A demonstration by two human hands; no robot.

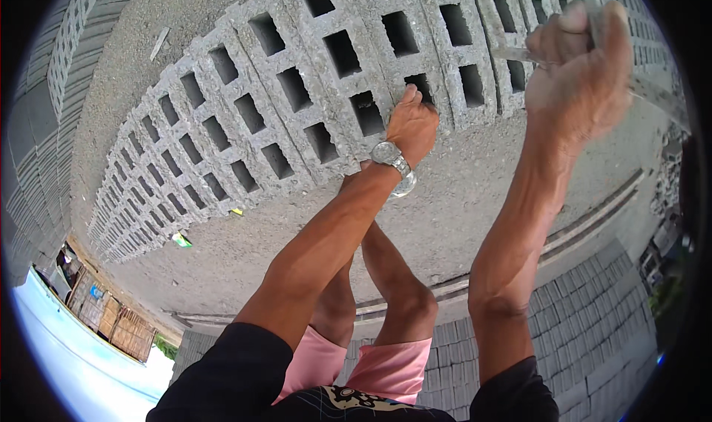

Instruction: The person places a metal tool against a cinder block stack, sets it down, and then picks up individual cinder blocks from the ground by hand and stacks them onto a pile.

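"Looking at the left hand [413, 125], how did you find its fingers?"

"They were bent and close together at the rim of a hollow in a grey concrete block [410, 62]; whether they pinched its wall, I couldn't tell."

"And the right hand [581, 70]?"

"Raised, beyond and to the right of the left fingers. Its own fingers were curled round a blurred grey bar [658, 100]."

"Was there print about?"

"A green and white wrapper [181, 239] lay well to the left of the left fingers, its marks too small to make out. The dark shirt [319, 403], nearer the body than the fingers, carried a pale design [373, 397]."

"What else was around?"

"More hollow blocks [304, 47] ran off to the left of those fingers, side by side. A silvery wristwatch [386, 153] sat just behind them, and the left forearm [319, 233] partly hid the legs [400, 285]. Bodyward of the right fingers came long strips [593, 223], then rows of grey slabs [586, 303]."
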